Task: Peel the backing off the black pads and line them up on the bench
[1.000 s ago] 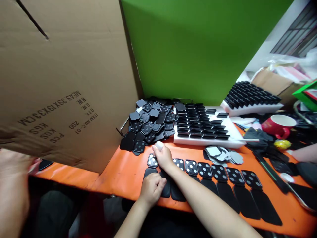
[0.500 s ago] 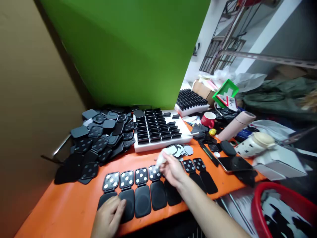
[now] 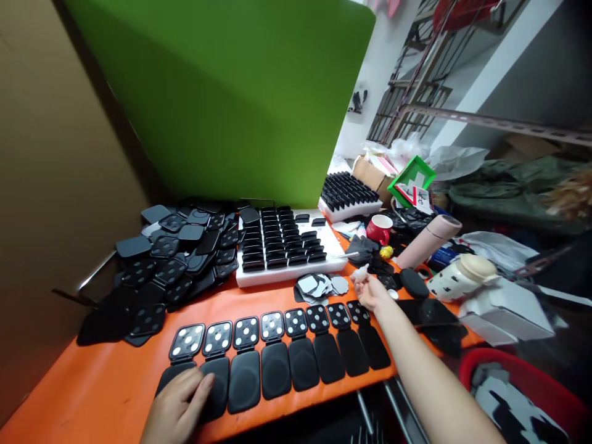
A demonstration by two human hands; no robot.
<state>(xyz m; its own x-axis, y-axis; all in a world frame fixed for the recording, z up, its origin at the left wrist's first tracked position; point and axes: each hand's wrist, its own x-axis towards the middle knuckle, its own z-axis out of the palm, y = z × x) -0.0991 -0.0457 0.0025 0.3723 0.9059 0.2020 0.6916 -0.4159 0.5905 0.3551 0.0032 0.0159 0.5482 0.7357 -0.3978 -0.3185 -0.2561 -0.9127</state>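
- small white thing (image 3: 360, 272) pinched by right hand (image 3: 369, 292), over to the right, could get dropped if held loosely
- near-left black pads (image 3: 219, 391) could get nudged crooked by the half-open left hand (image 3: 174, 404) on top

The table cover (image 3: 111, 376) looks like smooth orange plastic with a slight sheen. The square pieces (image 3: 246, 332) on it seem black plastic, their joined flaps (image 3: 244, 381) matt. At the far side, the foam block (image 3: 291, 271) is matt white; the far-right mug (image 3: 380, 229) is glossy. The left panel (image 3: 50, 185) looks like matt brown cardboard.
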